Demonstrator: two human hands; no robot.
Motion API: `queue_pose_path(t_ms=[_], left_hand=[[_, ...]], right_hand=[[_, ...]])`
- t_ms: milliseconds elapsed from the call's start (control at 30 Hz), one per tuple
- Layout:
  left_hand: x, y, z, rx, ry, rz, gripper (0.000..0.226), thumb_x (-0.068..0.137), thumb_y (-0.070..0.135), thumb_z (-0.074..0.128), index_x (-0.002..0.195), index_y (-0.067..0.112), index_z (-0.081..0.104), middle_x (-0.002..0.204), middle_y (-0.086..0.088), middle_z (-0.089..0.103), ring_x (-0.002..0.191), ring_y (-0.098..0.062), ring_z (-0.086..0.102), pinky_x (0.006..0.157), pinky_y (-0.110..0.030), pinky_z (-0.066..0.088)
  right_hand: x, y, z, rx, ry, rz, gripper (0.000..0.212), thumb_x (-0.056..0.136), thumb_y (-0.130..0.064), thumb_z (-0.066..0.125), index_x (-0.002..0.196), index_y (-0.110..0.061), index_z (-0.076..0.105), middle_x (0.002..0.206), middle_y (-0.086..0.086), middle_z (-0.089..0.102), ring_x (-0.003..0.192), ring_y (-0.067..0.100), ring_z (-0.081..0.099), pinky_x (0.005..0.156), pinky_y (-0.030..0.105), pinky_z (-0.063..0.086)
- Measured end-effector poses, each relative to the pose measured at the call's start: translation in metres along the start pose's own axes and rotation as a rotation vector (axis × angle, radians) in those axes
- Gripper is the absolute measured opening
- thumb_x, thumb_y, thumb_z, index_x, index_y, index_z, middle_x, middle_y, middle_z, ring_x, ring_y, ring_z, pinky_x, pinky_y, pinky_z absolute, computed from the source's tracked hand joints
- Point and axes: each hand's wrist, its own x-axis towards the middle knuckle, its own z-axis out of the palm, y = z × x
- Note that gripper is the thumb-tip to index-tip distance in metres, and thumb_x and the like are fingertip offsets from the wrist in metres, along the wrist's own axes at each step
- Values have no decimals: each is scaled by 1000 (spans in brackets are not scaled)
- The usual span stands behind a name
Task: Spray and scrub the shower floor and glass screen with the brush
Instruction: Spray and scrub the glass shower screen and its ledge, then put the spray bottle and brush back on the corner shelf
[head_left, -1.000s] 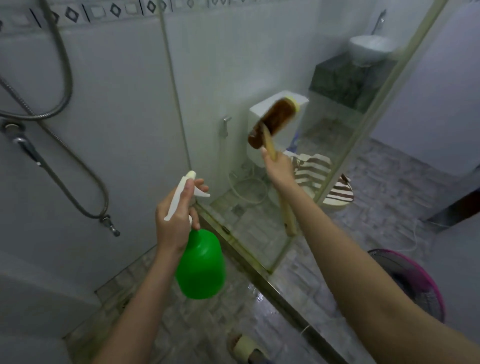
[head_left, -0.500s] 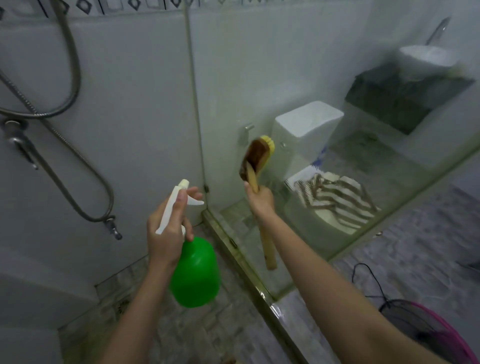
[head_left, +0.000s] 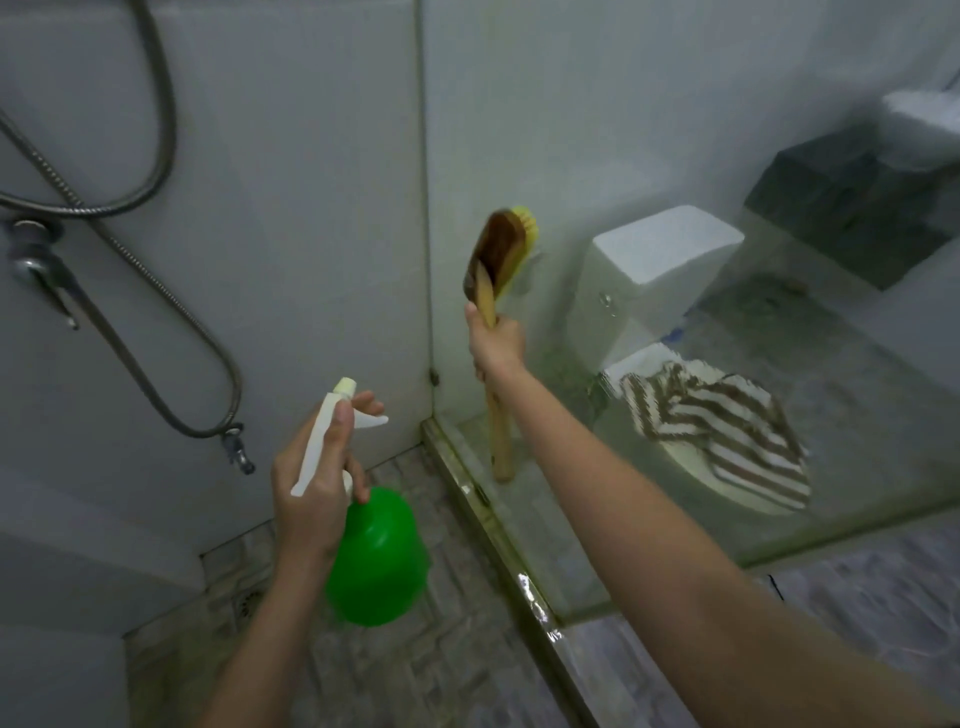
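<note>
My left hand (head_left: 317, 483) grips the white trigger head of a green spray bottle (head_left: 376, 558), held above the grey tiled shower floor (head_left: 415, 670). My right hand (head_left: 496, 343) is closed around the wooden handle of a long brush (head_left: 498, 260). Its brown head with yellow bristles points up and rests against the glass screen (head_left: 649, 156) near the wall corner. The handle's lower end hangs down past my wrist. The screen runs from the corner toward the lower right along a metal floor rail (head_left: 498, 530).
A shower hose (head_left: 156, 135) loops on the white wall at left, with a tap (head_left: 36, 260) beside it. Behind the glass stand a toilet (head_left: 654, 270) with a striped cloth (head_left: 717, 431) on its seat and a dark counter (head_left: 852, 208). A floor drain (head_left: 249, 603) sits at lower left.
The brush head has slid left along the glass toward the wall corner, and my view has turned left. The spray bottle has stayed in my left hand at about the same height.
</note>
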Motion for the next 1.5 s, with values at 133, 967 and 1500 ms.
queue_pose_path(t_ms=[133,967,1500], left_hand=[[-2,1,-10,-3,48,17,28,98,51,49,107,38,73,104,8,77,39,-10,42,42,-21,40],[-364,110,-193,344,1415,82,40,104,31,42,114,3,68,109,1,76,41,-18,45,43,-26,40],[-673,204,-142,424,2202,409,26,96,50,55,97,38,79,106,-5,75,41,-9,44,41,-21,36]], right_hand=[[13,-42,-16,-47,17,-139,38,93,-50,52,73,-17,50,74,9,56,71,30,57,68,45,50],[-368,32,158,-324,-1366,-243,33,94,-41,57,81,-12,49,45,-6,38,33,11,33,34,23,27],[-692,198,62,-838,-2208,-565,37,92,-39,62,76,-7,59,56,5,52,43,16,49,49,30,44]])
